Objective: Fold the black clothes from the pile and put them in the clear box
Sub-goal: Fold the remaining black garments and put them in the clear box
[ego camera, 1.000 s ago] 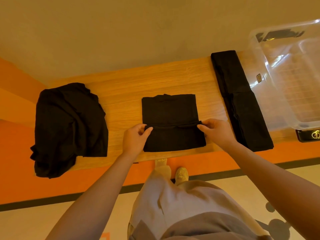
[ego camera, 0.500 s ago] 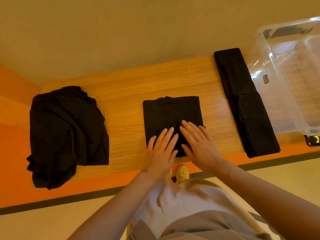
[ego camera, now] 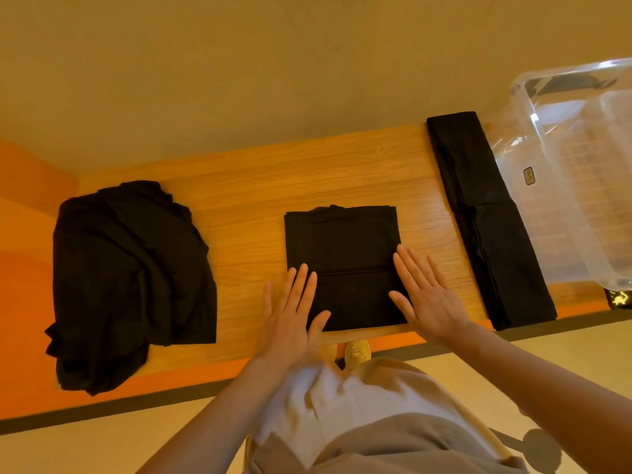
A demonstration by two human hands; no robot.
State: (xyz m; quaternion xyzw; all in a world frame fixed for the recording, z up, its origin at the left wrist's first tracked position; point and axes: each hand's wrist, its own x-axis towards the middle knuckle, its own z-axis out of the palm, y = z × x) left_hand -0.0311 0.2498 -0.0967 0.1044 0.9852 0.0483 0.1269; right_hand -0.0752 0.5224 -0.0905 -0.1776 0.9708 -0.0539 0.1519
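A folded black garment point(ego camera: 343, 254) lies flat in the middle of the wooden table point(ego camera: 246, 186), near its front edge. My left hand point(ego camera: 290, 313) rests flat at its lower left edge with straight fingers. My right hand point(ego camera: 425, 295) lies flat at its right edge, fingers straight. A crumpled pile of black clothes point(ego camera: 130, 275) sits at the table's left end and hangs over the front. A long folded black garment point(ego camera: 485, 217) lies at the right, beside the clear box point(ego camera: 561, 186), which looks empty.
The table stands against a beige wall. Its front face is orange, above a dark skirting strip. My legs and a shoe point(ego camera: 357, 350) are below the table edge. A small dark object point(ego camera: 619, 297) sits under the box's near corner.
A second ago both hands pinched the garment's fold line. They then pressed flat on its middle and have now slid apart to its left and right edges.
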